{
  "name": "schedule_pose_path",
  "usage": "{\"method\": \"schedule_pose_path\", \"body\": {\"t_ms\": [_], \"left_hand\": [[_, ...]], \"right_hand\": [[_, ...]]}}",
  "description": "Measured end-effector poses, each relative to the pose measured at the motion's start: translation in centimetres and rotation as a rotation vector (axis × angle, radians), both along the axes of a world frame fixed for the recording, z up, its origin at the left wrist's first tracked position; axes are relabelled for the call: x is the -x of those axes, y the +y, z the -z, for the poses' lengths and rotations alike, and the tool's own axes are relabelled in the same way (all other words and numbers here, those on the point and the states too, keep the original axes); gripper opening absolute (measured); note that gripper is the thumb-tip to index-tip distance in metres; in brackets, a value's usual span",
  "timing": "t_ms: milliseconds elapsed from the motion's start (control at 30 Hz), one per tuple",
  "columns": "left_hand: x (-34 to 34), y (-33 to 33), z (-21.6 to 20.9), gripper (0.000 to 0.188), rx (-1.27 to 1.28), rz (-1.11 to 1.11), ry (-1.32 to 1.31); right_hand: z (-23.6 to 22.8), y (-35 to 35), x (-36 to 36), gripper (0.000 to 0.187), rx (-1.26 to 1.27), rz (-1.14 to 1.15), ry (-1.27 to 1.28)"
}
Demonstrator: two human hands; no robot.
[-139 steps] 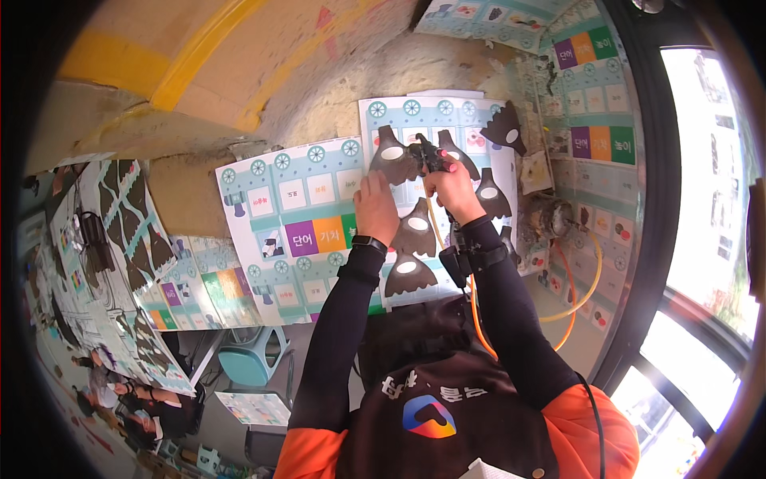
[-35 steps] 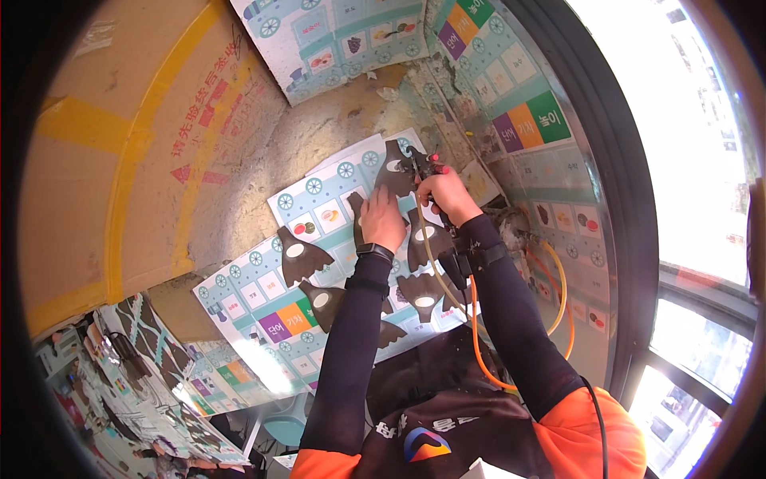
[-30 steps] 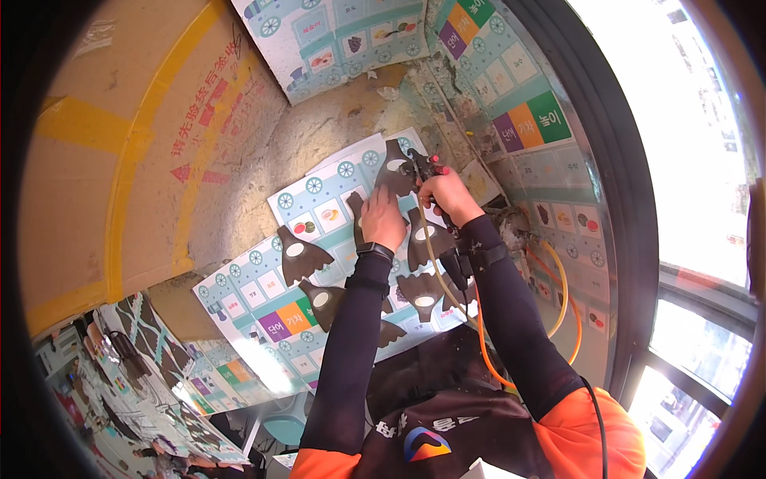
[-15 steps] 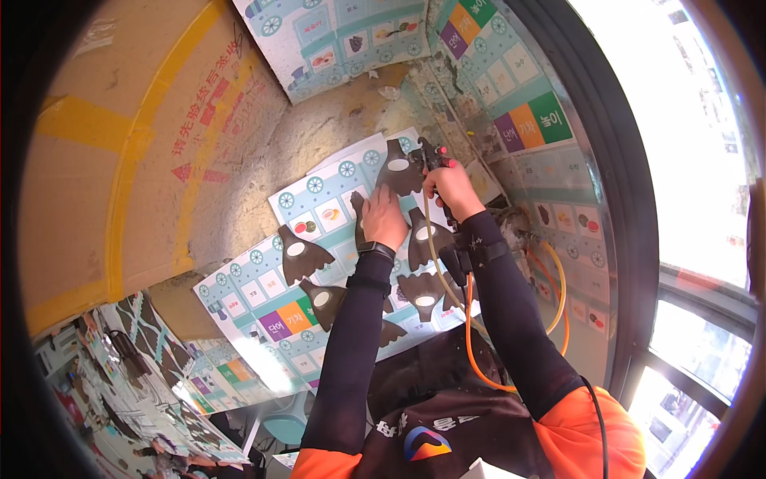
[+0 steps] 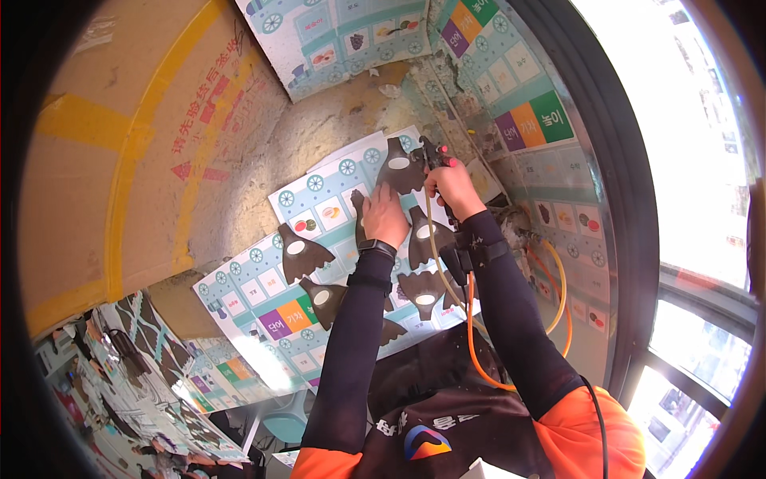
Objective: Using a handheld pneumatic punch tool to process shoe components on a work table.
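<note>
My right hand (image 5: 456, 191) is closed around a black spray gun (image 5: 435, 153) with red knobs, its front end beside the right edge of a dark brown flared piece (image 5: 408, 180) with a white oval. Flat with fingers stretched, my left hand (image 5: 385, 219) reaches to that piece's lower edge and partly covers another dark piece (image 5: 358, 209). Similar flared pieces lie around my hands, among them one at the left (image 5: 309, 263), one below my right hand (image 5: 419, 254) and one nearer me (image 5: 423, 294). They rest on printed sheets (image 5: 231, 275) with small fruit pictures.
A large taped cardboard box (image 5: 159, 160) rises at the left. Printed panels (image 5: 550, 172) line the right and far sides. Orange and yellow hoses (image 5: 556, 283) loop beside my right forearm. A window frame (image 5: 638, 160) stands far right; more patterned sheets (image 5: 163, 343) lie lower left.
</note>
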State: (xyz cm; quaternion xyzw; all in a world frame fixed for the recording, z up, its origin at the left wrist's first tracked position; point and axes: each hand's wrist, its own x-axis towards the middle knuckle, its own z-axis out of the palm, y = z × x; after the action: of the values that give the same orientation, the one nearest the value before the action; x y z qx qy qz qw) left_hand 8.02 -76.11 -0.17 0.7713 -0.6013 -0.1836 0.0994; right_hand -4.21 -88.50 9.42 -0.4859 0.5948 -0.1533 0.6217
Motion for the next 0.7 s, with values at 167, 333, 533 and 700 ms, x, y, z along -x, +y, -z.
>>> {"method": "schedule_pose_path", "body": {"t_ms": [167,333,533,700], "left_hand": [[0.1,-0.2,-0.6,0.058,-0.045,0.006,0.026],[-0.1,0.0,-0.3,0.059,-0.038,0.006,0.009],[0.0,-0.1,-0.6,0.059,-0.039,0.009,0.021],[0.0,-0.2,-0.8,0.058,-0.064,0.013,0.026]], "right_hand": [[0.4,0.1,0.7,0.016,0.010,0.019,0.067],[0.1,0.3,0.5,0.016,-0.039,-0.002,0.107],[0.0,0.4,-0.1,0.014,-0.012,0.015,0.011],[-0.1,0.5,-0.8,0.015,-0.034,0.006,-0.037]]}}
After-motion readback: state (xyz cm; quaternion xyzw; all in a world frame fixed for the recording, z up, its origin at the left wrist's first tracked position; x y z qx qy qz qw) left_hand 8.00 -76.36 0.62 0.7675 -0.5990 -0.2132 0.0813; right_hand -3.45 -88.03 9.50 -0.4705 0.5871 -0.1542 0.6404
